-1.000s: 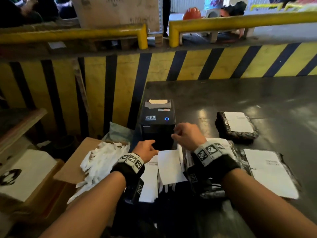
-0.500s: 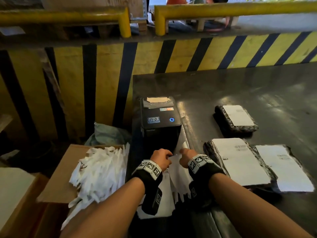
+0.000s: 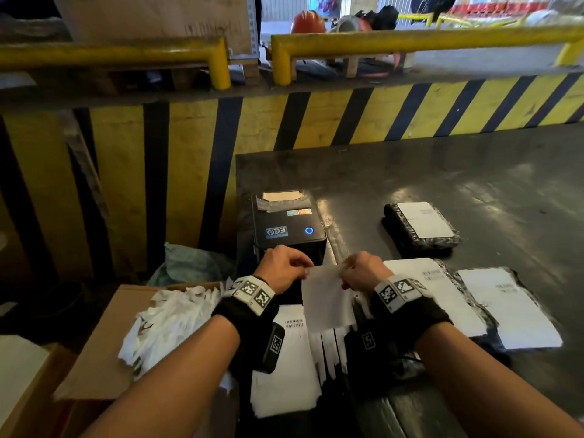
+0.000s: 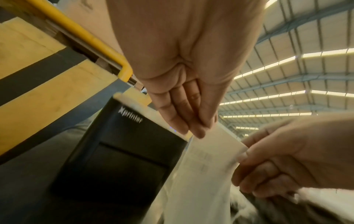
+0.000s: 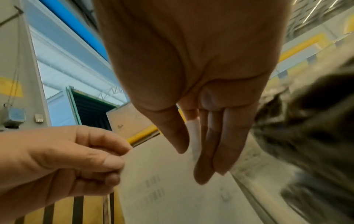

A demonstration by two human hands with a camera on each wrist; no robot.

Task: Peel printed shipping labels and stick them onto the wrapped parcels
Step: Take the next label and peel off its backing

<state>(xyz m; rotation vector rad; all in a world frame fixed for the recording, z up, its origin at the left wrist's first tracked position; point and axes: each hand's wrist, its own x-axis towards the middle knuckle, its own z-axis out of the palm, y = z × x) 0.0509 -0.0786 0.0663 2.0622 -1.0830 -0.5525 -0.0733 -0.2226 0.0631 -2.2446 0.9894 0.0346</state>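
A white label (image 3: 325,298) hangs in front of the black label printer (image 3: 287,229). My left hand (image 3: 297,268) pinches its top left corner and my right hand (image 3: 350,271) pinches its top right corner. The left wrist view shows my left fingers (image 4: 191,121) on the label's (image 4: 206,159) edge, with faint print on the sheet. From the right wrist, my thumb and fingers (image 5: 201,144) are seen closed on the label (image 5: 172,189). To the right on the table lie a small dark wrapped parcel (image 3: 425,243) and two larger ones (image 3: 442,298) (image 3: 512,308), each with a white label on top.
A cardboard box (image 3: 94,358) heaped with white backing strips (image 3: 167,320) stands at the left, below the table. More printed sheets (image 3: 284,374) hang over the table's near edge. A yellow and black striped barrier (image 3: 347,121) with yellow rails stands behind the dark table (image 3: 442,172).
My hands came together on the label at the printer, then drew apart. They now hold its top corners with the sheet spread between them.
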